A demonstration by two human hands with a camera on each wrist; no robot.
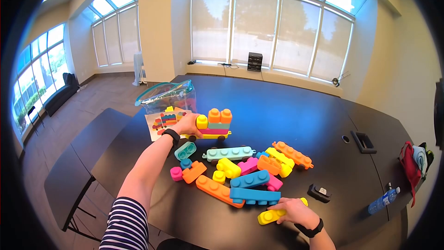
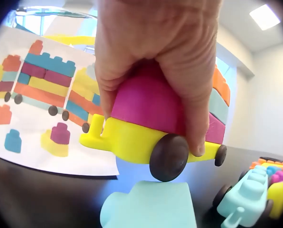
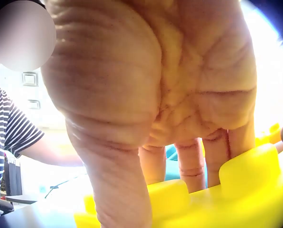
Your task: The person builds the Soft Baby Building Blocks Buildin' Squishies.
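Striped sleeve (image 1: pixel 125 227) is nearest, knit by the look. R hand (image 1: pixel 296 212) pinches a yellow block (image 1: pixel 268 216) on the near side of the table (image 1: pixel 296 111), thumb to one side, fingers to the other; it isn't joined to anything, AFAICT. Just beyond lie a long blue block (image 1: pixel 255 197), long orange block (image 1: pixel 219 190) &, further L, a mint block (image 1: pixel 185 150) tipped to show its hollow underside: all smooth plastic w/ rounded edges. Mint wheeled base (image 1: pixel 229 153) & orange wheeled base (image 1: pixel 292 155) have nothing stacked on them, so prob. much building is left. Further out, L hand (image 1: pixel 187 125) grips a stacked wagon (image 1: pixel 215 127): yellow base, dark round wheels, then magenta, mint & yellow/orange blocks. Can't tell if its wheels touch down. That one looks done, or nearly, as it seems to match a car pictured on the printed sheet (image 1: pixel 152 125) just beside, thin paper. Beyond: clear bag (image 1: pixel 185 96), shiny plastic w/ teal trim.
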